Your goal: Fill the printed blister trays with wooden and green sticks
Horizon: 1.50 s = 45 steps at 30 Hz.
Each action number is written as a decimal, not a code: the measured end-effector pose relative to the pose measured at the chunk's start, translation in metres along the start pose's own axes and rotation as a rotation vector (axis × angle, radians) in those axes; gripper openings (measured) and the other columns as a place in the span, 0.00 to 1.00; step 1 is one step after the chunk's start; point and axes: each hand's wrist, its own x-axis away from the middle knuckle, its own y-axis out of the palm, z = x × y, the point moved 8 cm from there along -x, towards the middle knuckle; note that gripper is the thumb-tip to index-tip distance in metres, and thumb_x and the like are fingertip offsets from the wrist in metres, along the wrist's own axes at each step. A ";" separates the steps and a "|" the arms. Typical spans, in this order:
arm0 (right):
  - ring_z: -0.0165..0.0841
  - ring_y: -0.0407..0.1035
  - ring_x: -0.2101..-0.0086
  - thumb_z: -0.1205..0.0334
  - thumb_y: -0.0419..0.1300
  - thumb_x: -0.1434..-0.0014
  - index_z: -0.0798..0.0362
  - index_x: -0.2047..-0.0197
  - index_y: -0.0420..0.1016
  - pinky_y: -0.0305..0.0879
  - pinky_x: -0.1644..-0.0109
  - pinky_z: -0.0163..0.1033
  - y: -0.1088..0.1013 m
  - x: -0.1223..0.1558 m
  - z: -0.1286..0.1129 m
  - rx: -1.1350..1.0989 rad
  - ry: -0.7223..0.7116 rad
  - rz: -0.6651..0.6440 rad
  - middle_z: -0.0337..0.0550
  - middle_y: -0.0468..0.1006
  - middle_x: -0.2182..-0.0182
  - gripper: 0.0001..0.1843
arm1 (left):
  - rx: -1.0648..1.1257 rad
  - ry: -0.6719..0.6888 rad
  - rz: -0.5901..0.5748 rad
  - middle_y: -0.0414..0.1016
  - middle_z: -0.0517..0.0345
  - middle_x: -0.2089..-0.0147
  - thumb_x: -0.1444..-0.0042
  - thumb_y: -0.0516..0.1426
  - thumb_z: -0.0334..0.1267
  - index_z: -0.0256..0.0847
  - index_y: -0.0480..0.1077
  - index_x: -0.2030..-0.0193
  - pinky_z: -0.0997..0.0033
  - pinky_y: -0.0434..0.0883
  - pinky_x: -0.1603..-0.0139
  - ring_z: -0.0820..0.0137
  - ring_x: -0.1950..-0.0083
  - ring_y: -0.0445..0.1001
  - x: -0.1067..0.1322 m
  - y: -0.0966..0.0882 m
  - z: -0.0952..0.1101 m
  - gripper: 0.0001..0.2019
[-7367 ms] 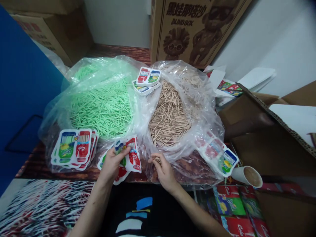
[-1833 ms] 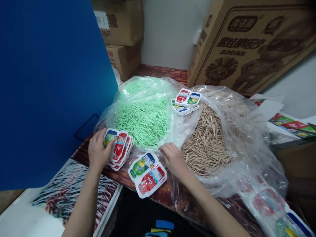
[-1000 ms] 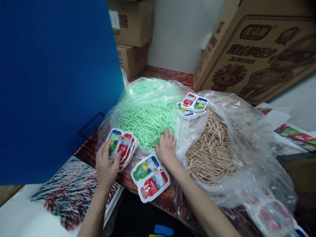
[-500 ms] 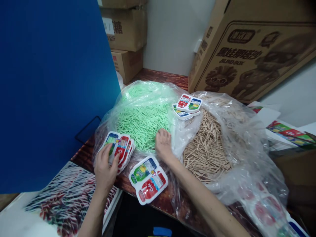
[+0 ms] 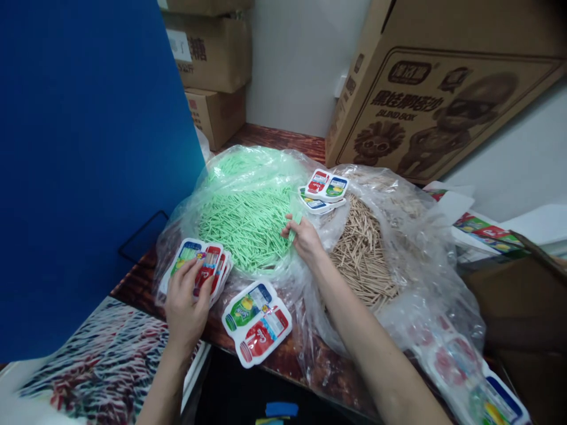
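Observation:
Several flat two-part packs, printed with a green lemon bottle and a red cola can, lie in an overlapping stack (image 5: 219,268) at the left. My left hand (image 5: 188,295) rests on the top pack, fingers and thumb apart. My right hand (image 5: 305,236) is closed round a small bunch of light green sticks (image 5: 293,226), raised at the right edge of the green stick heap (image 5: 243,227). That heap lies in an open clear plastic bag. A single similar pack (image 5: 257,323) lies at the table's front edge, between my arms.
Right of the green heap, brown sticks (image 5: 365,260) lie in another clear bag. A few packs (image 5: 325,189) sit on the plastic between the heaps. More packs (image 5: 460,366) show at lower right. A blue panel (image 5: 88,177) stands left; a large carton (image 5: 425,112) leans behind.
My right hand has come up out of the green heap, moving slightly right, with a bunch of sticks now in its fingers. My left hand stays on the stack. The view has shifted slightly.

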 end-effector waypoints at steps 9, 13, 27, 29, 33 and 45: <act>0.26 0.66 0.76 0.56 0.64 0.50 0.53 0.65 0.67 0.63 0.70 0.33 -0.012 0.073 -0.001 -0.196 0.057 -0.100 0.34 0.72 0.75 0.12 | 0.261 -0.009 -0.262 0.74 0.51 0.51 0.40 0.55 0.35 0.41 0.70 0.50 0.59 0.68 0.46 0.63 0.48 0.71 0.015 0.046 0.042 0.12; 0.29 0.67 0.73 0.54 0.58 0.41 0.52 0.66 0.68 0.64 0.66 0.35 -0.024 0.132 0.024 0.005 0.024 -0.058 0.36 0.72 0.73 0.09 | 0.302 -0.001 -0.356 0.76 0.51 0.56 0.39 0.53 0.34 0.41 0.71 0.54 0.61 0.70 0.51 0.64 0.52 0.73 0.025 0.064 0.057 0.09; 0.41 0.64 0.48 0.56 0.46 0.35 0.50 0.45 0.64 0.60 0.43 0.47 -0.014 0.178 0.055 0.358 -0.245 -0.078 0.50 0.73 0.53 0.18 | 0.426 0.324 -0.687 0.56 0.44 0.32 0.36 0.47 0.36 0.42 0.45 0.30 0.48 0.55 0.34 0.59 0.30 0.52 0.071 0.120 0.143 0.27; 0.40 0.68 0.53 0.57 0.47 0.35 0.50 0.51 0.68 0.63 0.47 0.45 -0.014 0.180 0.053 0.361 -0.219 -0.097 0.47 0.74 0.58 0.14 | 0.409 0.301 -0.631 0.56 0.43 0.32 0.36 0.47 0.36 0.41 0.46 0.31 0.48 0.56 0.34 0.59 0.31 0.53 0.065 0.116 0.136 0.27; 0.36 0.69 0.61 0.59 0.50 0.35 0.51 0.62 0.71 0.64 0.54 0.40 -0.017 0.182 0.046 0.388 -0.190 -0.128 0.43 0.73 0.65 0.09 | 0.282 0.123 -0.418 0.69 0.44 0.42 0.37 0.49 0.36 0.40 0.60 0.39 0.54 0.64 0.42 0.60 0.41 0.65 0.045 0.093 0.093 0.20; 0.36 0.72 0.59 0.59 0.52 0.36 0.51 0.61 0.75 0.66 0.52 0.42 -0.029 0.180 0.054 0.302 -0.126 -0.095 0.43 0.78 0.64 0.11 | -0.207 0.013 -0.380 0.71 0.46 0.56 0.43 0.56 0.44 0.39 0.68 0.48 0.59 0.63 0.57 0.55 0.55 0.68 0.062 0.091 0.046 0.18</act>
